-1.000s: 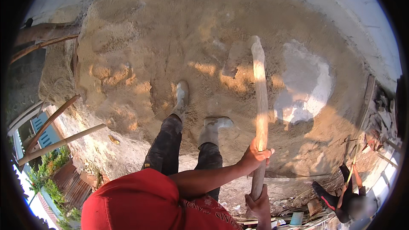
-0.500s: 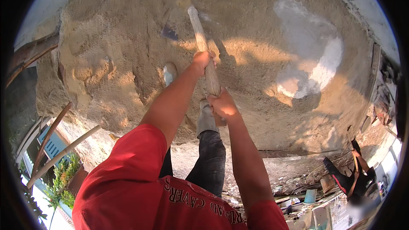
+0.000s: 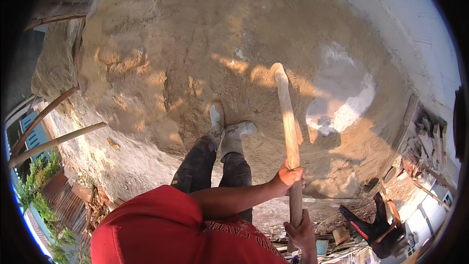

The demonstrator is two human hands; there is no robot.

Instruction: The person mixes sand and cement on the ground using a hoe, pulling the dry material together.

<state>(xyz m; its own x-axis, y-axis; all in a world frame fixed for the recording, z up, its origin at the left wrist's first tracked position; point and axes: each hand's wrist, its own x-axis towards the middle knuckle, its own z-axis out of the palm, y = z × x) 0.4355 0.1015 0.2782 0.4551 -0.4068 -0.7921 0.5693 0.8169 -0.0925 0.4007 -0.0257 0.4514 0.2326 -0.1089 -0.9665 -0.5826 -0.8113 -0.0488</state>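
A long wooden-handled hoe point(image 3: 288, 127) slants across the right of centre, its rounded head end out over the sand pile point(image 3: 195, 24). My left hand point(image 3: 291, 175) is wrapped round the lower half of the handle. Below it, near the butt, my right hand point(image 3: 302, 232) is closed on the same handle. I cannot make out the hoe's blade against the sand. Beyond the shaft, to its right, lies a patch of grey and white powder point(image 3: 349, 100) on the sand. My two dust-covered boots point(image 3: 234, 134) stand side by side at the pile's near side.
A pale wall point(image 3: 415, 44) borders the pile at the right. Wooden poles point(image 3: 58, 144) jut in from the left, above green plants point(image 3: 44, 171). At the lower right a person in dark clothes point(image 3: 376, 225) is near scrap wood point(image 3: 430, 142) and a light blue bucket point(image 3: 321, 247).
The hoe and both hands have swung back and to my right, from over the middle of the pile. My boots now stand close together in view, and the view has shifted.
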